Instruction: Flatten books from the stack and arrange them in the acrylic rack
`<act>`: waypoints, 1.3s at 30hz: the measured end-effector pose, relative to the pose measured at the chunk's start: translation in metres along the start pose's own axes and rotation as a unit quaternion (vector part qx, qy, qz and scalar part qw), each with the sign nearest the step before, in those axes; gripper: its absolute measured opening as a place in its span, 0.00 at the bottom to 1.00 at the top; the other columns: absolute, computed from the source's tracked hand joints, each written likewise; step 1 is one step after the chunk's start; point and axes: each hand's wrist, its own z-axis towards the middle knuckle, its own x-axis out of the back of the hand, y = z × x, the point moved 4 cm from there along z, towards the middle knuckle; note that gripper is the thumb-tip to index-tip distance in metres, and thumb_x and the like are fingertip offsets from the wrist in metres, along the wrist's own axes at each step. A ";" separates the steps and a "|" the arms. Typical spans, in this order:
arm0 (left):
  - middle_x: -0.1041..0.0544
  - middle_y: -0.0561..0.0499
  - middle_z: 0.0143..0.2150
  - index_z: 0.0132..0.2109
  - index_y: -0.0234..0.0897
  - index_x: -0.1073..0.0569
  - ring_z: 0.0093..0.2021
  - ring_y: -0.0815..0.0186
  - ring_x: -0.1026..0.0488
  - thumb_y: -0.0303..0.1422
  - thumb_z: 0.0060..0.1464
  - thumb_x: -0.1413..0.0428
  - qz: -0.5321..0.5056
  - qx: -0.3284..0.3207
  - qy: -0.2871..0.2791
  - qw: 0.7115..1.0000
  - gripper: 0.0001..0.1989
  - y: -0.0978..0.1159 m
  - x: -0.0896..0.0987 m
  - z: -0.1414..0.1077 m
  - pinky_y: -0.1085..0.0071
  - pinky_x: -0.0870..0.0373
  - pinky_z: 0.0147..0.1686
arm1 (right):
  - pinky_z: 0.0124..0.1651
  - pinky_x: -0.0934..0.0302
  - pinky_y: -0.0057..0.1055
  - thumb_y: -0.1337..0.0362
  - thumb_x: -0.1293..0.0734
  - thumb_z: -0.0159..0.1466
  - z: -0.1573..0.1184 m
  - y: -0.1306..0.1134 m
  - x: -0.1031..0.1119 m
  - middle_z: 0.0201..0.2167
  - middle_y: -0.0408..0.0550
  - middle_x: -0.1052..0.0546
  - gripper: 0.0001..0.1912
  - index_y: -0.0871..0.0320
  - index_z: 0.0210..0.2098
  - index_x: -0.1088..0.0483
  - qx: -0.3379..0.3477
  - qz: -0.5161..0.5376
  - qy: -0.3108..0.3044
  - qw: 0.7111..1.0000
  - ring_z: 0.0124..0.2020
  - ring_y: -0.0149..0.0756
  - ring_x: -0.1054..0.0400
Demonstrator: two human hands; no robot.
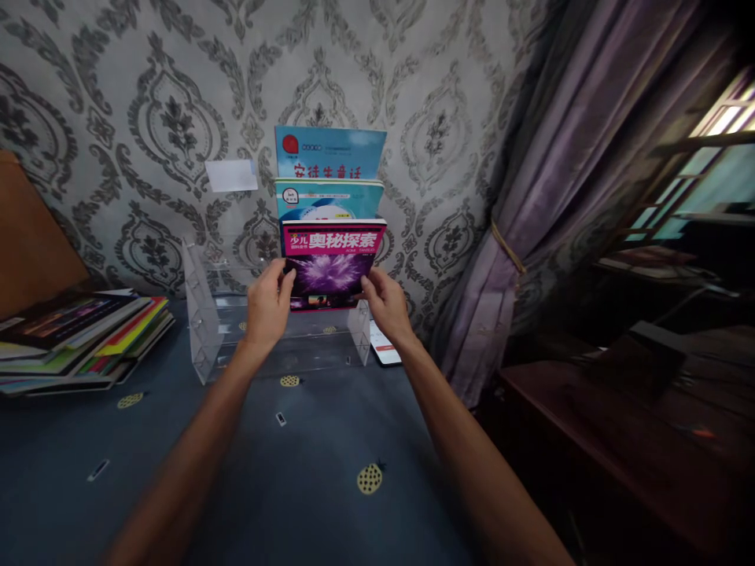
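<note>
Where both hands meet the pink-and-purple book (330, 271), it is held upright at the front of a short row of covers. The left hand (268, 303) pinches its left edge, thumb towards the front, and the right hand (386, 306) grips the opposite edge, its thumb near the lower corner. Neither hand has let go, so this book looks only partly settled; whether its bottom edge rests on the clear stand (197, 322) I cannot tell.

Behind it, two more covers rise in steps — the teal book (366, 200) just behind, the light blue book (336, 145) highest and furthest back. No hand is seen on either one, and both seem to be in place in the stand's upper tiers, though their lower parts are hidden. As far as can be judged, then, two books are set up and a third is being positioned.

Outside the stand, to its left, the pile of books (76, 346) lies flat and uneven on the blue tablecloth (283, 487), several bright edges showing; these are not stood up in tiers. A phone (386, 354) lies by the stand's right end — partly hidden by the right hand and wrist — and patterned wallpaper (440, 134) fills the background behind the books.
</note>
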 end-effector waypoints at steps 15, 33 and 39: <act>0.24 0.48 0.36 0.43 0.40 0.35 0.35 0.61 0.25 0.29 0.64 0.51 0.080 0.063 -0.039 0.994 0.02 -0.027 -0.021 -0.009 0.65 0.29 0.38 | 0.44 0.34 0.39 0.65 0.43 0.69 -0.007 0.009 -0.006 0.35 0.51 0.30 0.11 0.57 0.38 0.29 0.067 -0.271 0.028 0.960 0.37 0.41 0.32; 0.20 0.40 0.41 0.52 0.34 0.36 0.39 0.54 0.20 0.33 0.68 0.52 0.244 0.127 -0.144 0.951 0.09 -0.013 -0.017 -0.012 0.64 0.28 0.38 | 0.42 0.34 0.39 0.64 0.40 0.65 -0.013 0.012 -0.007 0.37 0.51 0.20 0.21 0.59 0.57 0.31 -0.002 -0.305 0.042 0.951 0.35 0.43 0.27; 0.19 0.39 0.39 0.53 0.34 0.36 0.38 0.52 0.20 0.36 0.68 0.52 0.281 0.130 -0.153 0.938 0.12 -0.010 -0.018 -0.014 0.63 0.29 0.37 | 0.43 0.34 0.40 0.64 0.41 0.65 -0.013 0.010 -0.007 0.37 0.52 0.20 0.22 0.59 0.58 0.31 0.010 -0.294 0.048 0.954 0.34 0.44 0.27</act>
